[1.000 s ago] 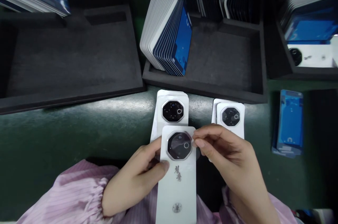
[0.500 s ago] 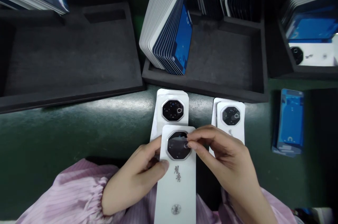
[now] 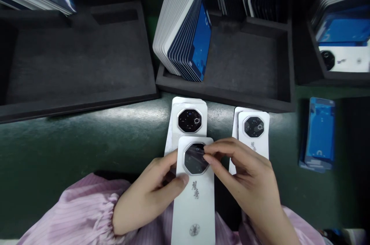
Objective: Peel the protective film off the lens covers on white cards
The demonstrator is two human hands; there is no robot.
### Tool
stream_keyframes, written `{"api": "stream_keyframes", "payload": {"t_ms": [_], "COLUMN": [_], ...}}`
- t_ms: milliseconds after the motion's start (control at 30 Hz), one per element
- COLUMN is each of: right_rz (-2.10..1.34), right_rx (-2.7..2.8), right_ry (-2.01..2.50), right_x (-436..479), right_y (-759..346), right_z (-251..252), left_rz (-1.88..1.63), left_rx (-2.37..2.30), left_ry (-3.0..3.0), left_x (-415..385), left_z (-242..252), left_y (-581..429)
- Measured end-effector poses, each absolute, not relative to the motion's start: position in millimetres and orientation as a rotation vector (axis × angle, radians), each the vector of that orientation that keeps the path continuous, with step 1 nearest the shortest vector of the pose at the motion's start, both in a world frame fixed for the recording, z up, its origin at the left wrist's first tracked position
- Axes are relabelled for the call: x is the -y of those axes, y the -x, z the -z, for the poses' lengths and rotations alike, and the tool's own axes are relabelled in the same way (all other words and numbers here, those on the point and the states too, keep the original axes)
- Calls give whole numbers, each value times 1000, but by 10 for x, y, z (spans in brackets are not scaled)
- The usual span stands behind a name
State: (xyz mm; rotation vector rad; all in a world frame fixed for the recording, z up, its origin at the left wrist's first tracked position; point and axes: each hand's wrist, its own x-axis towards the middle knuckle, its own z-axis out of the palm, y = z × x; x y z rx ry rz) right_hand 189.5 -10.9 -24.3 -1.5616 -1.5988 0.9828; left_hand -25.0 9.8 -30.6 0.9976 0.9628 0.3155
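A white phone back cover (image 3: 193,208) with an octagonal dark camera window lies tilted in front of me, its lower end running out of view. My left hand (image 3: 150,197) is closed on its left edge, the thumb on top and the fingers hidden underneath. At the window's right side, the thumb and forefinger of my right hand (image 3: 248,179) pinch the edge of a thin clear film (image 3: 194,160) lying over the dark glass. Just beyond are more white back covers (image 3: 189,102), stacked and partly hidden. Another small stack of white covers (image 3: 264,148) lies right, behind my right hand.
Black trays (image 3: 115,94) line the back. A row of covers (image 3: 176,25) leans in the middle black tray (image 3: 245,98). Blue-filmed pieces (image 3: 320,129) lie in a pile on the green table (image 3: 72,152) at right. A black box (image 3: 332,77) at upper right holds more covers.
The clear film's visible edge over the camera window has shifted, and its sheen now looks different. My left thumb has slid slightly right on the cover. My right hand keeps its pinch.
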Motion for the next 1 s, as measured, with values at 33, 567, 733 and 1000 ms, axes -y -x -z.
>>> {"api": "stream_keyframes", "payload": {"t_ms": [33,567,733,1000], "right_rz": [-958,-804,-906,-1698], "right_rx": [1614,1706,1547,1234], "right_ry": [1566,1629,1751,1645], "right_x": [111,141,144,135], "right_y": [-1887,-1826,-1878,-1980], "right_z": [235,229,227,171], "left_rz": [-298,-322,-351,-447], "left_rx": [-977,-954,-949,-980], "left_ry": [-1025,-1306,-1309,-1098], "left_x": [-94,-103,-110,-123], "left_z": [310,309,309,270], "left_y": [252,233,228,248]}}
